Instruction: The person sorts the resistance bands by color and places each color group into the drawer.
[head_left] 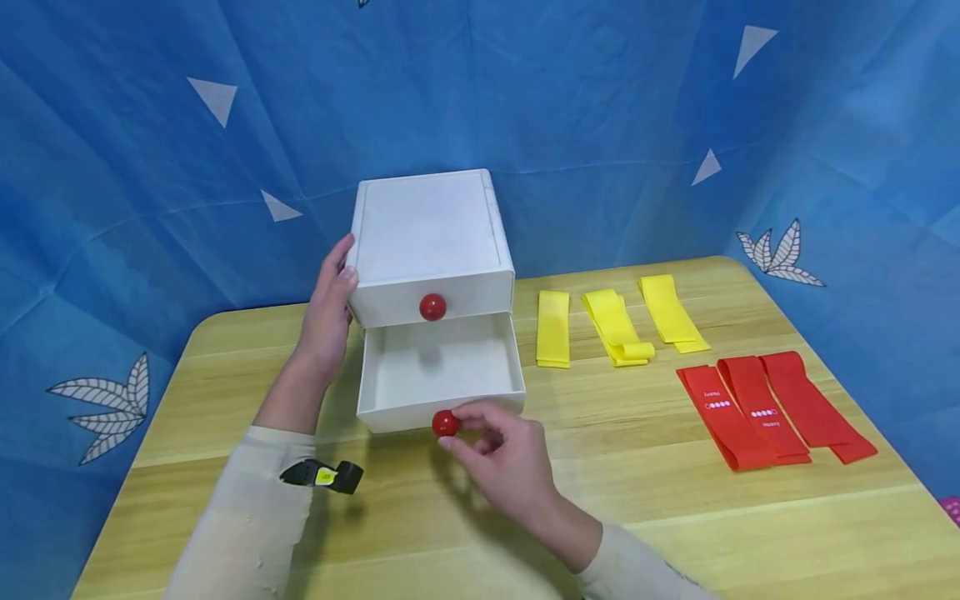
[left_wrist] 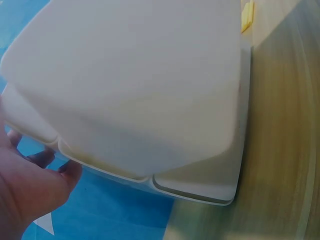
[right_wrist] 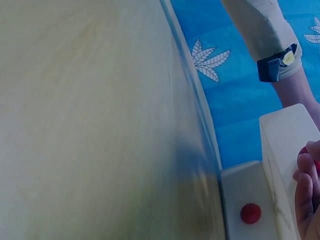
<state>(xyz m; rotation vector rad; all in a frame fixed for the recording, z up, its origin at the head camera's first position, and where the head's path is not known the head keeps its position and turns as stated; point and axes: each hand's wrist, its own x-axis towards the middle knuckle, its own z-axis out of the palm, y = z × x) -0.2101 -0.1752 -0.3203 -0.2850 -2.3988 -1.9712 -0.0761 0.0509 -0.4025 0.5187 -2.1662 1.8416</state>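
Observation:
A white two-drawer cabinet [head_left: 429, 225] stands at the back of the table. Its lower drawer [head_left: 442, 367] is pulled out, with the bare white floor showing. A round red knob [head_left: 432, 307] sits on the shut upper drawer. My right hand [head_left: 506, 467] pinches the lower drawer's red knob [head_left: 445, 423] between thumb and fingers; its fingers [right_wrist: 306, 195] show at the edge of the right wrist view. My left hand [head_left: 327, 308] rests against the cabinet's left side, thumb near the front top corner. In the left wrist view its fingers [left_wrist: 70, 172] touch the cabinet's edge.
Several strips lie on the wooden table [head_left: 645, 517] to the cabinet's right: folded yellow bands [head_left: 553, 329] and, nearer the right edge, folded red bands [head_left: 765, 412]. A blue cloth [head_left: 600, 125] hangs behind. A black wrist device [head_left: 322, 475] is on the left sleeve.

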